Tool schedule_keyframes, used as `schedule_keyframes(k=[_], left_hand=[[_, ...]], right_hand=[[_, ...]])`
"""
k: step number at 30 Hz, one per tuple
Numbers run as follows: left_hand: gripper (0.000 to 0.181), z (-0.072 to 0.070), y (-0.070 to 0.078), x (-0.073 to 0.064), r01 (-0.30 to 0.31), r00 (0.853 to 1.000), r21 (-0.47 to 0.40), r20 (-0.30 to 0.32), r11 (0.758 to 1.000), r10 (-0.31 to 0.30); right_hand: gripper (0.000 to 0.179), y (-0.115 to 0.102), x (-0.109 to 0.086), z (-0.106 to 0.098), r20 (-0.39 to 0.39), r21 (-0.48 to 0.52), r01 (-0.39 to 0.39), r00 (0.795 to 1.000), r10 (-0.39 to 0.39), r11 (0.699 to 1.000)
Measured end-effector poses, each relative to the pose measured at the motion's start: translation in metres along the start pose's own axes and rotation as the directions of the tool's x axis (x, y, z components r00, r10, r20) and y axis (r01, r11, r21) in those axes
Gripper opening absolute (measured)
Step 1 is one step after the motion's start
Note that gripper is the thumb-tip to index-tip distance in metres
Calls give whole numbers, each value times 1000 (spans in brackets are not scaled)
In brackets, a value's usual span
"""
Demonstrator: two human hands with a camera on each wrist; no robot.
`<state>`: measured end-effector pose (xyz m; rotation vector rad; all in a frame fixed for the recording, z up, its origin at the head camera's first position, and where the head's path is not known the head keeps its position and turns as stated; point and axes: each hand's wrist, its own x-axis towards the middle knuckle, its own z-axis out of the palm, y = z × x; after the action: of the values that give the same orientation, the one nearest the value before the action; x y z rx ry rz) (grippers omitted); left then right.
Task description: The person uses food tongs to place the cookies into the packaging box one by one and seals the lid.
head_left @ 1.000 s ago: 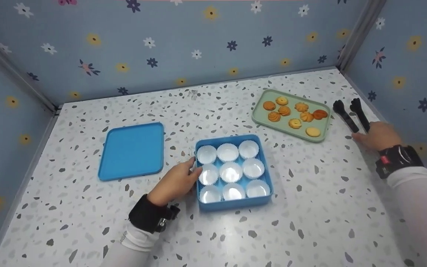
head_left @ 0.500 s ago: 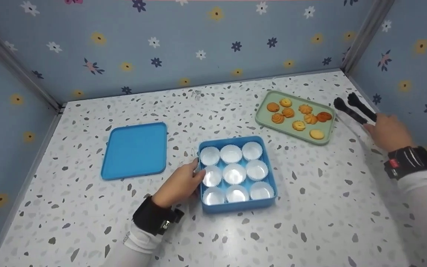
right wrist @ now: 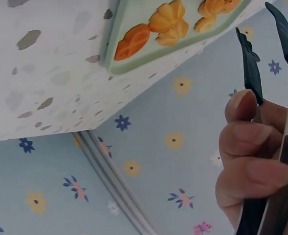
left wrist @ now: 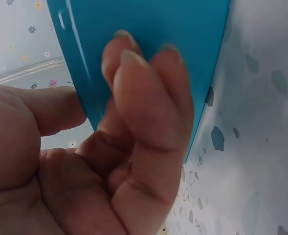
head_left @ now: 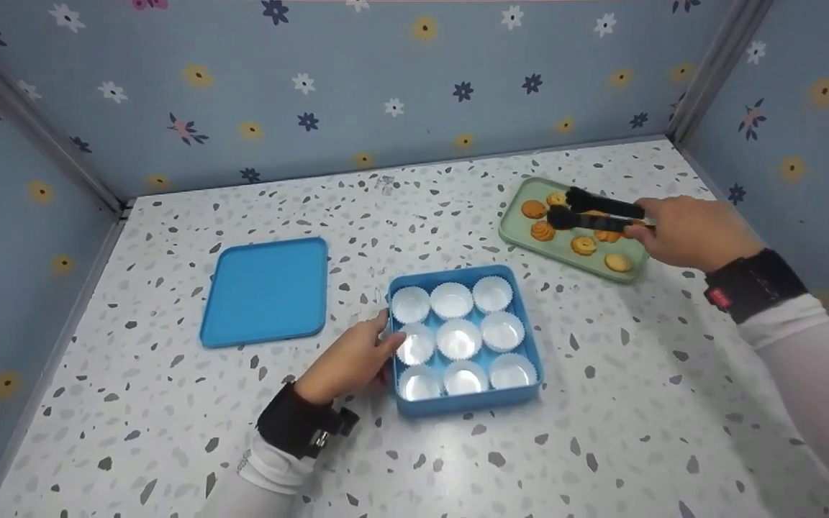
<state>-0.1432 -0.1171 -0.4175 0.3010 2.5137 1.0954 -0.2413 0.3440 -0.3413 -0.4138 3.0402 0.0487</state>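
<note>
1. Left fingers (left wrist: 146, 103) hold the square blue box (head_left: 468, 404) of empty white paper cups (head_left: 458, 339).
2. Right fingers (right wrist: 249, 134) grip black tongs (head_left: 593, 221), tips parted above golden cookies (head_left: 583, 246) on the rectangular green tray (head_left: 512, 224).
3. I judge: cookie pickup; lower, then close tongs.

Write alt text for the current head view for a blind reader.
A right hand holds open black tongs over a green tray of cookies, while the left hand holds the left side of a blue box containing nine empty white cups. A flat blue panel lies left of the box on a speckled table.
</note>
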Motion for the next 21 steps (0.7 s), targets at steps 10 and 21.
schedule_keyframes(k=[10, 21], left_hand=[[72, 1, -4, 0, -28, 999, -28, 46, 999, 30], [71, 0, -2, 0, -27, 999, -32, 43, 999, 28]], right_hand=[[57, -26, 12, 22, -12, -27, -13, 1000, 13, 1000], [61, -26, 16, 28, 18, -27, 16, 1000, -15, 1000]])
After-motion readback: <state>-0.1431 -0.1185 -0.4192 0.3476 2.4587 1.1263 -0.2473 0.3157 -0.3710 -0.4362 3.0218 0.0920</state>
